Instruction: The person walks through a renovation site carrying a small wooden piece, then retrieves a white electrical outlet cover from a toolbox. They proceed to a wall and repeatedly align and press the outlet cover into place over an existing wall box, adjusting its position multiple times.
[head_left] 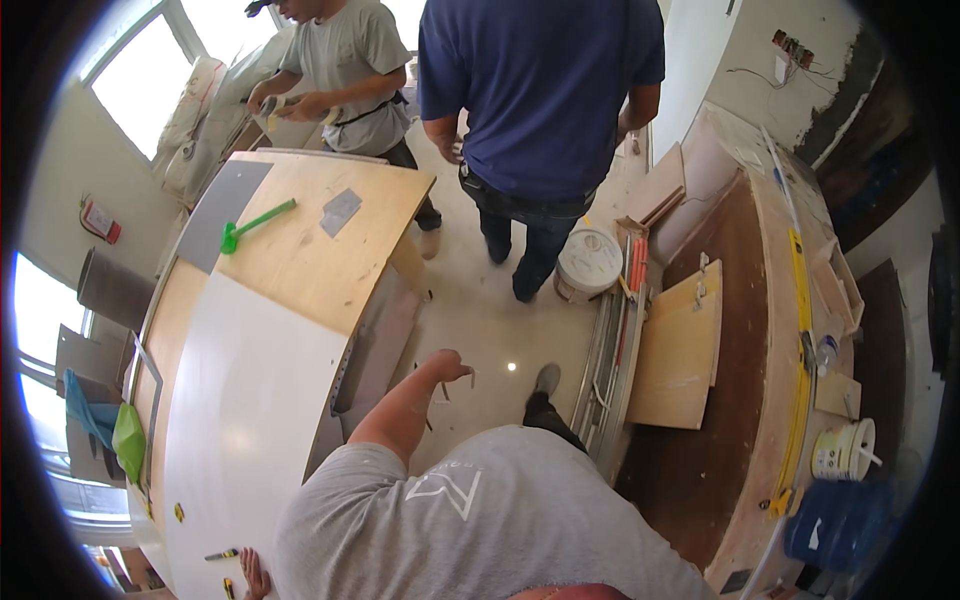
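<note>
My left arm reaches forward over the gap beside the workbench. The left hand (448,366) looks closed, with something thin and small at its fingers that I cannot make out. My right hand is out of view. Nearest on the left is the large white panel (250,380) on the bench. Flat on it at the lower left rests a hand (256,576) whose arm is hidden; I cannot tell whose it is. Close by lie a yellow-and-black utility knife (221,554) and a small yellow tool (179,513). A green hammer-shaped tool (255,226) lies farther up, on bare plywood.
A person in blue (540,100) stands ahead; another in grey (350,90) handles something small behind the bench. A lidded white bucket (588,262) and metal profiles (607,360) stand right of the aisle. A yellow level (801,350) and a blue water jug (838,525) are farther right.
</note>
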